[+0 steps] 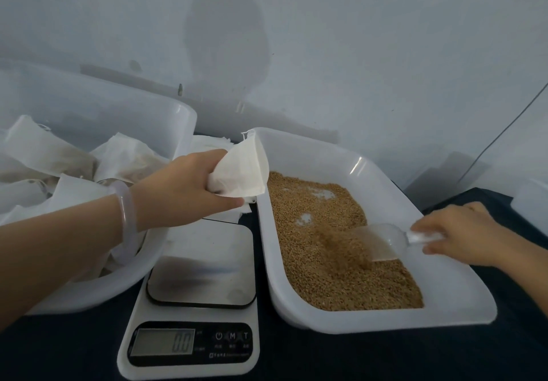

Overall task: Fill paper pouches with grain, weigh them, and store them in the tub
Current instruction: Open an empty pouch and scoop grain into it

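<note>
Dark table (296, 357): creased white pouch (240, 170) pinched in left hand (184, 185), 10 o'clock from right hand (462, 232) gripping scoop (382, 241).

This is a small makeshift packing corner, more like a home back room than a factory. A plain pale wall (370, 40) with a large darker patch (225, 34) stands close behind a dark-covered table (326, 360). On the table are a household digital scale (189, 348), a white plastic tray (462, 309) of loose grain (320, 262) and a tub (178, 120) of paper pouches (44, 149). A thin cable (501, 134) runs down the wall.
</note>
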Demonstrator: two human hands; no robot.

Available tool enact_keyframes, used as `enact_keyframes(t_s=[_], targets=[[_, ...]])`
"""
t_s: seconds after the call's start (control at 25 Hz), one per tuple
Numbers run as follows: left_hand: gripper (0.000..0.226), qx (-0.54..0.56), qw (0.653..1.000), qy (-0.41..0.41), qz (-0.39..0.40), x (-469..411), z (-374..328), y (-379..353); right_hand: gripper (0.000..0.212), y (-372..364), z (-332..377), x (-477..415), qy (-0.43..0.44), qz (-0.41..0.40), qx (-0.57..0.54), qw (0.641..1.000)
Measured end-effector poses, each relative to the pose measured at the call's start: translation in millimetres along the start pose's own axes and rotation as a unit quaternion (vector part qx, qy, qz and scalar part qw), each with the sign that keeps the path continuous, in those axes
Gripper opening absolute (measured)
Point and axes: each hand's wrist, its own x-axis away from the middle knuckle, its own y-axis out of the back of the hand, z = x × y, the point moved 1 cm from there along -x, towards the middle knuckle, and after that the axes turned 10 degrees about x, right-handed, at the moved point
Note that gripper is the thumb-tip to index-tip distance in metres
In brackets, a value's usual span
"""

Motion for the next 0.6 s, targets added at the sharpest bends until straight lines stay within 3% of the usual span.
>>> enact_keyframes(t_s=[0.28,0.6], targets=[[0.025,-0.002,1.000,0.011,0.004,1,0,1,0.036,0,56,18,0.171,-0.056,-0.184,0.966],[0.023,-0.007,1.000,0.024,0.001,0,2,0,0.039,-3,69,18,0.222,-0.031,-0.263,0.939]])
